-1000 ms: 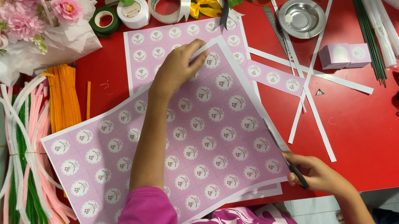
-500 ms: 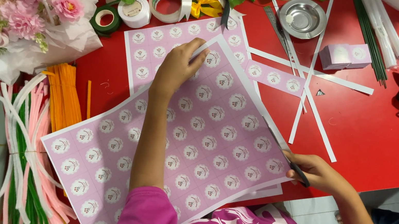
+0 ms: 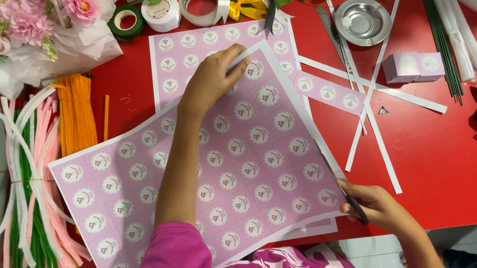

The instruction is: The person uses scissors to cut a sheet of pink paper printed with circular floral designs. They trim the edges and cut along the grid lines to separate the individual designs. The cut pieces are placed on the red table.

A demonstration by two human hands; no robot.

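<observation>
Pink paper sheet printed with round white scalloped stickers [image 3: 248, 154] lay angled across the red table [image 3: 447, 151]

The left hand [image 3: 212, 80] pressed flat on its far corner, fingers together; the right hand [image 3: 380, 207] was closed around a dark-handled blade [image 3: 338, 179] along the sheet's right edge. Thin white paper strips [image 3: 372, 109] lay just beyond, and fuzzy pipe cleaners [image 3: 41, 168] lay bundled at the left

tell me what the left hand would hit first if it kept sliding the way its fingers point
Probably the tape rolls at the far edge. The left hand points up and slightly right across the pink printed sheets; nothing else seems to stand between, though height is hard to judge.
</observation>
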